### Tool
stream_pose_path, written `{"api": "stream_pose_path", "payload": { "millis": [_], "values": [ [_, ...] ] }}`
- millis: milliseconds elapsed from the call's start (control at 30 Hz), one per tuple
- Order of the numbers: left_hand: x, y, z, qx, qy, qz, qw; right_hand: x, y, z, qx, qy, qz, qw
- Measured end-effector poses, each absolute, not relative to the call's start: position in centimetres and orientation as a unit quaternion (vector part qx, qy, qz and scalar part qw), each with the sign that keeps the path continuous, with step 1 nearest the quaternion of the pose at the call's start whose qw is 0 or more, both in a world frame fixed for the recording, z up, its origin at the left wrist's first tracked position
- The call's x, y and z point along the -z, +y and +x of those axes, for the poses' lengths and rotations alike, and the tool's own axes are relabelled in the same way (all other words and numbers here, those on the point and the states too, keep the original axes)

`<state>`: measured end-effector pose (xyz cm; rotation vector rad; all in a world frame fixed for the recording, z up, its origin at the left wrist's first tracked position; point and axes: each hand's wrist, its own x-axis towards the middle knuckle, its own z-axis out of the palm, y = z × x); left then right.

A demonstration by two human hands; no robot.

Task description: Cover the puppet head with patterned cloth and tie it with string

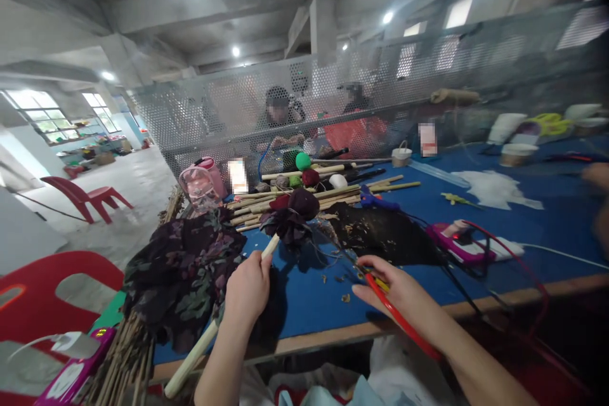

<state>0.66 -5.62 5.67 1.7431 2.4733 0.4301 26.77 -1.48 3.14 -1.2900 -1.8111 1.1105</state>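
The left hand [248, 288] clenches a smooth, pale round stick [193, 350] topped, just beyond its fingers, by a ruffled dark flower [291, 226]. The right hand [392, 285] grasps red-handled scissors [403, 318], blades blurred. Left of the left hand spreads crumpled dark cloth [185, 276] with leafy patches; ahead lie bare sticks [252, 207] and rounded balls [311, 177]. Beyond the right hand, a small handled pail [401, 156] hides its contents. Under both hands runs the blue-topped bench [309, 307], behind it a perforated metal screen [223, 117].
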Motion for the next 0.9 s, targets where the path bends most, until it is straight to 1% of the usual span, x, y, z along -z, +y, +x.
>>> {"api": "stream_pose_path", "payload": {
  "millis": [67,167,233,300,333,367,400,433,467,500,533,567,600,633,667,700,767,900],
  "values": [
    [-5.6,-5.6,0.2,-0.142,0.817,0.557,0.044,-2.7,-0.6,28.0,-0.353,-0.692,-0.557,0.293],
    [-5.4,-5.7,-0.2,-0.144,0.822,0.549,0.039,-2.3,2.0,29.2,-0.22,-0.691,-0.659,0.199],
    [-5.2,-5.9,-0.2,-0.144,0.82,0.552,0.039,-2.2,4.1,29.6,-0.149,-0.705,-0.681,0.132],
    [-5.0,-6.1,-0.2,-0.149,0.813,0.562,0.039,-2.6,5.7,29.7,-0.104,-0.722,-0.68,0.078],
    [-4.9,-6.2,-0.2,-0.153,0.808,0.568,0.038,-2.9,6.2,29.6,-0.082,-0.728,-0.677,0.067],
    [-4.8,-6.3,-0.1,-0.158,0.804,0.573,0.037,-3.3,6.5,29.3,-0.063,-0.735,-0.671,0.08],
    [-4.8,-6.3,0.0,-0.165,0.799,0.577,0.037,-3.7,6.6,28.7,-0.054,-0.739,-0.66,0.122],
    [-4.7,-6.4,0.2,-0.172,0.795,0.58,0.038,-4.1,6.5,27.9,-0.071,-0.737,-0.645,0.19],
    [-4.6,-6.5,0.5,-0.179,0.793,0.581,0.039,-4.4,6.2,26.7,-0.13,-0.727,-0.618,0.268],
    [-4.6,-6.6,0.8,-0.185,0.79,0.582,0.04,-4.5,5.7,25.2,-0.231,-0.705,-0.578,0.34],
    [-4.5,-6.7,1.3,-0.192,0.787,0.585,0.039,-4.6,5.2,23.5,-0.368,-0.661,-0.529,0.385],
    [-4.4,-6.8,1.8,-0.2,0.781,0.591,0.037,-4.5,4.6,21.6,-0.518,-0.602,-0.464,0.392],
    [-4.4,-6.9,2.3,-0.205,0.771,0.603,0.035,-4.4,4.0,19.8,-0.638,-0.531,-0.411,0.377],
    [-4.3,-7.0,2.8,-0.209,0.756,0.619,0.032,-4.3,3.5,18.2,-0.716,-0.459,-0.368,0.374],
    [-4.3,-7.2,3.1,-0.209,0.739,0.639,0.028,-4.4,3.0,17.0,-0.765,-0.397,-0.335,0.38],
    [-4.2,-7.3,3.3,-0.207,0.724,0.658,0.022,-4.6,2.7,16.1,-0.787,-0.348,-0.316,0.4],
    [-4.0,-7.7,2.9,-0.194,0.713,0.674,0.005,-5.6,2.8,16.1,-0.786,-0.297,-0.295,0.455],
    [-3.0,-9.2,-0.1,-0.185,0.761,0.621,-0.027,-8.6,5.3,20.4,-0.728,-0.331,-0.286,0.528]
  ]
}}
